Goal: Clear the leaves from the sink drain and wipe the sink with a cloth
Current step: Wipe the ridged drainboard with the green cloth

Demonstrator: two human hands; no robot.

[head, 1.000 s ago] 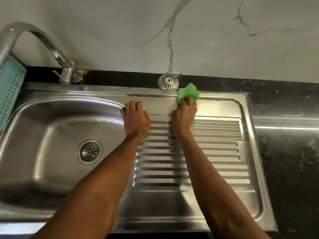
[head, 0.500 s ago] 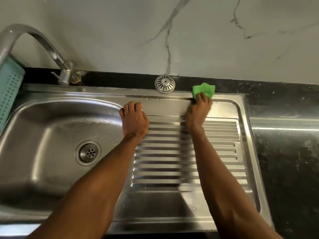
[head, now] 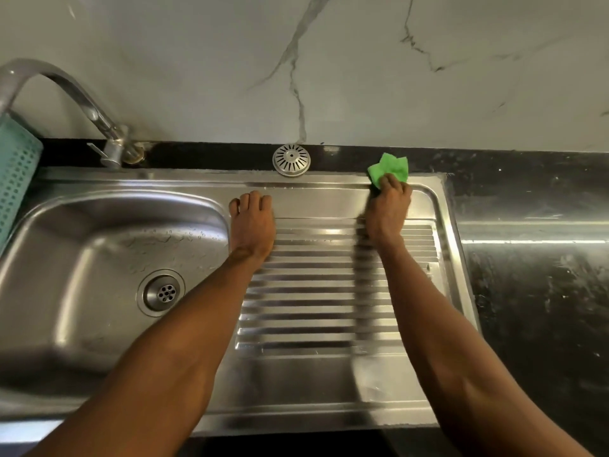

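A stainless steel sink (head: 82,245) has its basin at the left and a ribbed drainboard (head: 323,291) at the right. The drain (head: 161,292) in the basin floor shows bare holes with no leaves on it. My right hand (head: 389,209) grips a green cloth (head: 390,168) and presses it onto the far right corner of the drainboard's rim. My left hand (head: 252,225) rests flat on the ridge between basin and drainboard, fingers together, holding nothing.
A curved metal tap (head: 99,127) stands at the back left. A round slotted strainer cap (head: 291,159) lies on the black ledge behind the sink. A teal perforated basket (head: 16,179) is at the left edge. Black stone counter (head: 534,308) extends right; a marble wall rises behind.
My right hand has slid the green cloth to the right along the back of the drainboard, from near the strainer cap to the far right corner. My left hand has stayed put.
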